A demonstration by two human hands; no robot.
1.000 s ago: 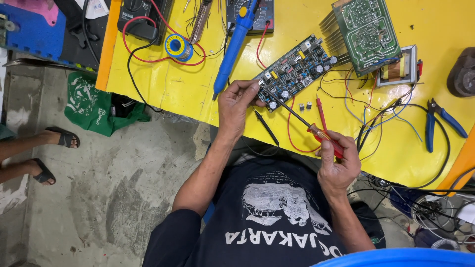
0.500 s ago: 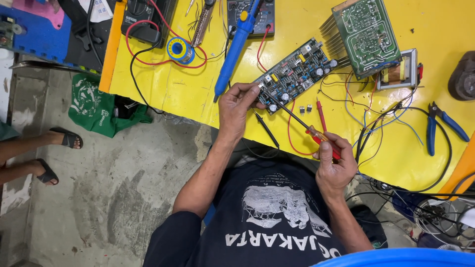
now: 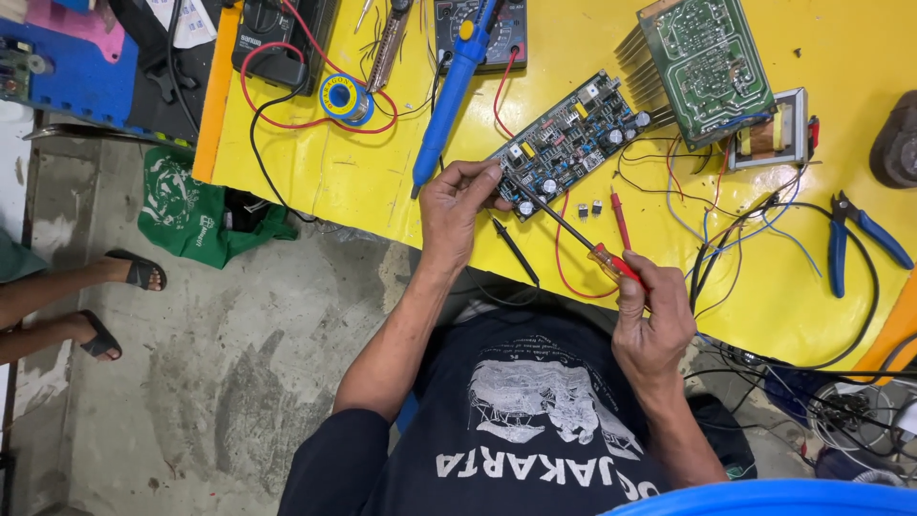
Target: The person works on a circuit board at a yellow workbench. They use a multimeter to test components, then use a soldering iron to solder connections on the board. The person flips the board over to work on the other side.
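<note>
A dark circuit board (image 3: 571,139) with several capacitors lies tilted on the yellow table (image 3: 363,177). My left hand (image 3: 457,205) pinches the board's near corner with thumb and fingers. My right hand (image 3: 651,320) grips the red and yellow handle of a screwdriver (image 3: 573,229), whose thin shaft reaches up to the board's near end by my left fingers. A red probe (image 3: 619,218) and a black probe (image 3: 514,250) lie on the table between my hands.
A blue soldering tool (image 3: 449,91), solder spool (image 3: 341,97), two meters (image 3: 272,43), a green board on a heat sink (image 3: 702,62), a transformer (image 3: 772,139), blue pliers (image 3: 850,234) and loose wires crowd the table. Another person's sandalled feet (image 3: 115,306) and a green bag (image 3: 196,215) rest on the floor.
My right hand has shifted slightly along the table edge with the screwdriver. Its tip stays at the board, and my left hand keeps its hold on the corner.
</note>
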